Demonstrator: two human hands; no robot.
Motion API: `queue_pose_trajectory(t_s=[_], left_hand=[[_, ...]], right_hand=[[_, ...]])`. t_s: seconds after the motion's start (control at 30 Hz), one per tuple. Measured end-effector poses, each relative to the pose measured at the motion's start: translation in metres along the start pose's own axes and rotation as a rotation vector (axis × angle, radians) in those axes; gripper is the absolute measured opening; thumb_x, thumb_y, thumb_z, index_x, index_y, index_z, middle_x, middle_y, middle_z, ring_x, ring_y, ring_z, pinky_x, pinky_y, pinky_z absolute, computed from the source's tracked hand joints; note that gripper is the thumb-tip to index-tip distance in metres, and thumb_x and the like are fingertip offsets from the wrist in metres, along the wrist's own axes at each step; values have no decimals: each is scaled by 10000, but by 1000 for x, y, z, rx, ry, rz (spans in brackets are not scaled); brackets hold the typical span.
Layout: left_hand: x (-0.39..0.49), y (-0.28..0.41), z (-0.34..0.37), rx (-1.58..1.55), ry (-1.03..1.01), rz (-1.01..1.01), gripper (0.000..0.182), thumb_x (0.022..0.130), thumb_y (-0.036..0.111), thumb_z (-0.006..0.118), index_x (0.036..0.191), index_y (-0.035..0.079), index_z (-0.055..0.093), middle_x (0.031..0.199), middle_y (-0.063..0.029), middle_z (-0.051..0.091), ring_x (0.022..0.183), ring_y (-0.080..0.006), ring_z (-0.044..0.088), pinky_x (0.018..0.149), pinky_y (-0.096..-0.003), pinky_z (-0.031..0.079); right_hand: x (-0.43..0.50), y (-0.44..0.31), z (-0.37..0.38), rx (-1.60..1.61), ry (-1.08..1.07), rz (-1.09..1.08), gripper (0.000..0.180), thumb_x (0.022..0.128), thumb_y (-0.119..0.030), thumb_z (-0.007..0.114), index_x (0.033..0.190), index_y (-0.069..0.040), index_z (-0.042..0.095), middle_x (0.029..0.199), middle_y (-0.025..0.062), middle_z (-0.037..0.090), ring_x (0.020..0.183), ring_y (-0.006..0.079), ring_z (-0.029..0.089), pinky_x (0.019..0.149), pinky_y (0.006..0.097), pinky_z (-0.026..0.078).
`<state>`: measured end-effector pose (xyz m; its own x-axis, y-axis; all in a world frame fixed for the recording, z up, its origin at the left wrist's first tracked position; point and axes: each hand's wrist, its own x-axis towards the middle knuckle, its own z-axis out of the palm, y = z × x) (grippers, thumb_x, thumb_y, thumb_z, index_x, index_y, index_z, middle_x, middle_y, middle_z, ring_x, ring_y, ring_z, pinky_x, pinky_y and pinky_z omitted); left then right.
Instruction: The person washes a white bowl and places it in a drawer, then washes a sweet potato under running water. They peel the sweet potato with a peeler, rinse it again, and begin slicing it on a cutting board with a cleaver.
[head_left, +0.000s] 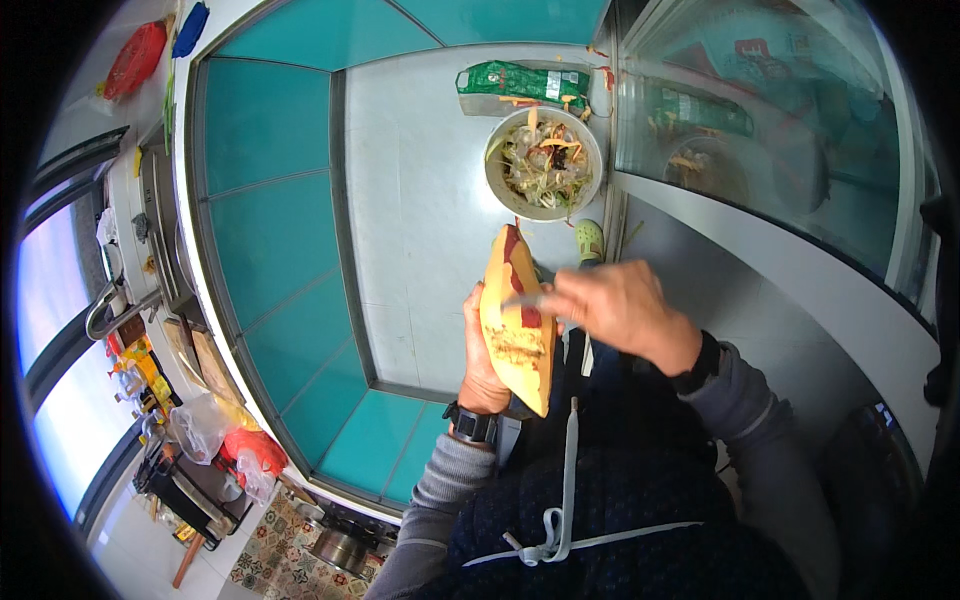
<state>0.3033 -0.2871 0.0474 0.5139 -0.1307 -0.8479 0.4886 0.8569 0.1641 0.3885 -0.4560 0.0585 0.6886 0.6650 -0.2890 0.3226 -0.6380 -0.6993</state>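
A large sweet potato (517, 330) fills my left hand (480, 360), which cradles it from its left side and below. Most of its surface is bare yellow flesh. Strips of red skin run along its upper middle, and a rough dark-specked patch marks the lower part. My right hand (615, 307) grips a peeler (529, 301), blurred by motion, whose head lies over the flesh beside the red skin. Beyond the far tip of the sweet potato stands a pale round bin (491, 180) holding peelings and vegetable scraps.
A green bag (525, 81) lies behind the bin, with loose peelings around it. Near the bin is a green clog (589, 238). At right rises a glass sliding door (757, 112); teal cabinets (266, 127) line the left, under a counter with a sink faucet (112, 307) and a pot (337, 551).
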Motion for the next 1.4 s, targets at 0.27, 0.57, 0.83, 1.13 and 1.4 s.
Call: queue_pose_trajectory(t_s=[0.27,0.57,0.83,1.13,1.4], left_hand=[[-6,-11,-8,-139,-202,-120,604,947,544,358,1271,49,480,1023,-153,585,889,-289,585,703,-402,552],[-14,-7,-11,-102,-297,-74,625,943,522,347,1322,36,451,1067,-162,562,878,-320,596,714,-435,568],[7,-3,-4,-149,-218,-29,609,955,492,346,1306,10,469,1097,-180,593,975,-339,617,783,-447,568],[3,1,2,-96,-168,-53,580,957,518,392,1289,57,511,1129,-140,623,960,-273,634,838,-380,547],[0,-1,6,-4,-246,-100,636,954,558,341,1294,40,485,1103,-158,595,889,-313,639,734,-428,578]], right_hand=[[34,34,32,78,31,235,443,965,-491,445,871,-99,629,701,149,644,683,375,632,622,472,487],[49,81,72,88,5,506,484,979,-488,383,937,-95,661,878,144,685,876,345,648,786,455,487],[-17,2,22,200,-31,179,455,973,-522,414,879,-110,584,629,137,606,592,369,618,531,480,478],[-2,6,-14,-42,142,42,378,925,-467,552,767,-124,576,514,88,536,461,281,588,402,398,442],[8,33,-3,-50,401,295,325,928,-417,558,831,-109,598,657,144,608,571,346,617,515,457,470]])
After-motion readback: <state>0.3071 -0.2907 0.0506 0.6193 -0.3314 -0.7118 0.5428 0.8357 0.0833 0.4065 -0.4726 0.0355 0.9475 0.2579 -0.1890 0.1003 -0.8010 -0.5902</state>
